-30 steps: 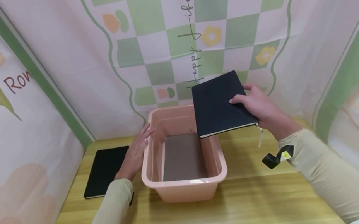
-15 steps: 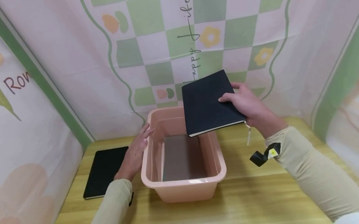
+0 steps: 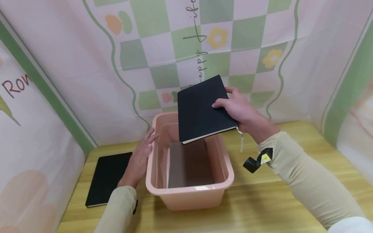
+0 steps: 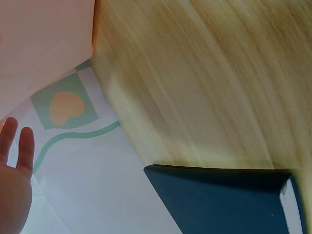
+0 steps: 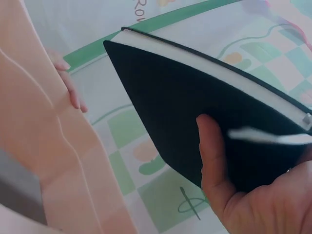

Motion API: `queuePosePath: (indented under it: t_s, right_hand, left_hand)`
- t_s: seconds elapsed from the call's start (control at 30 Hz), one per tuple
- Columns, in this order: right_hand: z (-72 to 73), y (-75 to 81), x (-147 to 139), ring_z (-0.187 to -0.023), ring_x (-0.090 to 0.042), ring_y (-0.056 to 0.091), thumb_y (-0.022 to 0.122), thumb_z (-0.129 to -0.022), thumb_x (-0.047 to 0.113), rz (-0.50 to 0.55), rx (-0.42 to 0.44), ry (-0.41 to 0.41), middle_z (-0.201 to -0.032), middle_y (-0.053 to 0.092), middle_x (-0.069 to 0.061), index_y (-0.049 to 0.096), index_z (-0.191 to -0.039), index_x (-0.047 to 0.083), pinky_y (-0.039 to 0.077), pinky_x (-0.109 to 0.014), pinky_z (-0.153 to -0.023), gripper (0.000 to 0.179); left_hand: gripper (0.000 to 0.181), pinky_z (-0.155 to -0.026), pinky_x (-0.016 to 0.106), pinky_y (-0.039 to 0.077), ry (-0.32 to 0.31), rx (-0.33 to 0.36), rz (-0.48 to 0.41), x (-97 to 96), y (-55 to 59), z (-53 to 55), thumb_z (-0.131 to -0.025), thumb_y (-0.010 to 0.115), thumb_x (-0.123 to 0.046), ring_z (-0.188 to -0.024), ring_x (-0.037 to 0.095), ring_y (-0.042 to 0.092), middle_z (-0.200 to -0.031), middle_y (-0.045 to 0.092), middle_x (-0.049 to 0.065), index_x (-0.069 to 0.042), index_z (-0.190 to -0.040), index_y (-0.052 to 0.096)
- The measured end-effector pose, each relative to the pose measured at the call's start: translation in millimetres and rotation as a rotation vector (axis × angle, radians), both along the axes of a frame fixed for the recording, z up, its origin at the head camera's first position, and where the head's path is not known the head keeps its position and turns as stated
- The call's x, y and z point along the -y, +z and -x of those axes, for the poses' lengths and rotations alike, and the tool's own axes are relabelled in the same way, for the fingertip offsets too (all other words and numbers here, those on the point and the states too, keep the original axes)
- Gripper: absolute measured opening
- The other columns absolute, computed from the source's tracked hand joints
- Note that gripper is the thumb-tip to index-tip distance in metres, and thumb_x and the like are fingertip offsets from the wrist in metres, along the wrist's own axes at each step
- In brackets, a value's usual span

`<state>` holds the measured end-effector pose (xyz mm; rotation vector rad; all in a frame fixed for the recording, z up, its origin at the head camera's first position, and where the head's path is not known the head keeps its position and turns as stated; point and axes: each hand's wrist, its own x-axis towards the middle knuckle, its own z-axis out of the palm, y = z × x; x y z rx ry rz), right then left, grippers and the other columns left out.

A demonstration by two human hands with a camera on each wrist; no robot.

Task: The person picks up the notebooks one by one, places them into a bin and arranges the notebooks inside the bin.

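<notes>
Black notebook point(image 3: 201, 110) in right hand's point(image 3: 240, 111) grip above pink bin point(image 3: 194, 199) with flat grey item point(image 3: 188, 165) inside; straight-fingered left hand point(image 3: 139, 158) alongside

Right hand point(image 3: 243, 113) and its notebook point(image 3: 201, 110) farther left over tub point(image 3: 194, 200)

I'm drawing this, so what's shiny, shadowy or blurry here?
Head view: the pink tub has glare on its near rim, shadow on the table below; right wrist view: white ribbon blurry by the black notebook; left wrist view: looks dim.
</notes>
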<state>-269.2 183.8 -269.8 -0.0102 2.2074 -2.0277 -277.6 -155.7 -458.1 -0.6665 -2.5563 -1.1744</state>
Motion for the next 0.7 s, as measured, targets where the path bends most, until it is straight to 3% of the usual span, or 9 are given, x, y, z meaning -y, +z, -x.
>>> queuePosePath:
  t_s: [0.13, 0.7]
  right_hand:
    - [1.1, -0.5, 7.9, -0.064, -0.006, 0.071, 0.055, -0.096, 0.009, 0.015, 0.004, 0.004, -0.108, 0.059, -0.006, 0.006, -0.16, 0.014, 0.061, -0.022, -0.064, 0.081]
    - [4.3, -10.8, 23.4, -0.071, -0.007, 0.071, 0.05, -0.102, 0.011, 0.001, 0.046, 0.041, -0.13, 0.054, -0.017, 0.005, -0.159, 0.016, 0.061, -0.023, -0.067, 0.072]
  left_hand:
    - [0.047, -0.126, 0.057, 0.022, 0.001, 0.004, 0.01, -0.5, 1.5, -0.2, -0.113, 0.021, -0.042, -0.16, 0.019, 0.019, -0.17, 0.018, -0.019, -0.034, -0.155, 0.042]
    - [0.049, -0.127, 0.056, 0.021, 0.001, 0.026, 0.004, -1.3, 2.8, -1.1, -0.113, 0.02, -0.043, -0.16, 0.017, 0.016, -0.17, 0.017, -0.02, -0.032, -0.155, 0.043]
